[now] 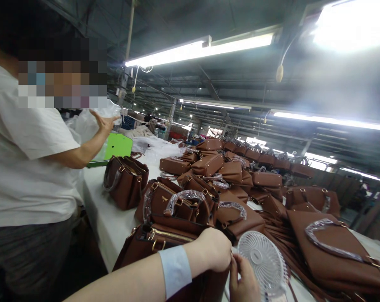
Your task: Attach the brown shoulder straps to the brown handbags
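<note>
A brown handbag (174, 230) with a gold zipper stands open directly before me. Over its right end reaches my left hand (215, 248), its wrist wrapped in a light blue band (176, 270); the fingers curl down, mostly hidden. My right hand (245, 277) is at the bag's right side, thumb and finger pinched together close to the left one. Whatever small thing lies between the fingertips is too small to make out. A white fan (261, 262) stands just right of my hands.
Brown handbags (208, 165) with plastic-wrapped handles are piled across the white table (98, 209). Brown straps (279, 243) lie right of the fan. At the left, a person in a white shirt (26, 147) handles clear plastic (89, 121) beside a green box (119, 147).
</note>
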Demonstrator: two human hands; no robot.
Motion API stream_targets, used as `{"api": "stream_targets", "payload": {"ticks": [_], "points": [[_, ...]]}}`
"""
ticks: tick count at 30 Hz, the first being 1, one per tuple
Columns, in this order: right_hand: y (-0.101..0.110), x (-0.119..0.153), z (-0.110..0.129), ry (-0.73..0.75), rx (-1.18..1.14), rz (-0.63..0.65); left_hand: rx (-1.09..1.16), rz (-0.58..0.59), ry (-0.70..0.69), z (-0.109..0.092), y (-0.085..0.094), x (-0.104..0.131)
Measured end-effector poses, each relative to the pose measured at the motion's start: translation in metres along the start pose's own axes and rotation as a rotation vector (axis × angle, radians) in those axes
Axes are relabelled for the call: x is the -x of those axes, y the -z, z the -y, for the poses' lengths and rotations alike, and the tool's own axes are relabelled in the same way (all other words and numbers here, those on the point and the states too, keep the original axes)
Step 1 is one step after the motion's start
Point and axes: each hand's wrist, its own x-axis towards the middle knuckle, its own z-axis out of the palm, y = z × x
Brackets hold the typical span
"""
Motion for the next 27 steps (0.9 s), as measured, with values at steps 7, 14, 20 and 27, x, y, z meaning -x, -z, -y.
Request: {"api": "stream_targets", "payload": {"ticks": [7,14,20,27], "points": [[-0.005,0.008,-0.007,-0.093,-0.004,0.035,0.041,-0.088,0.022,-0.001,0.000,0.010],[0.004,0.001,-0.015,-0.135,-0.032,0.133,0.068,-0.033,0.072,0.000,-0.001,0.004],[0.015,-0.004,0.016,-0.314,-0.072,0.167,0.193,0.014,0.099,0.006,0.010,0.012],[0.023,-0.009,0.016,-0.581,-0.131,0.188,0.286,0.149,-0.027,0.017,0.014,0.015]]}}
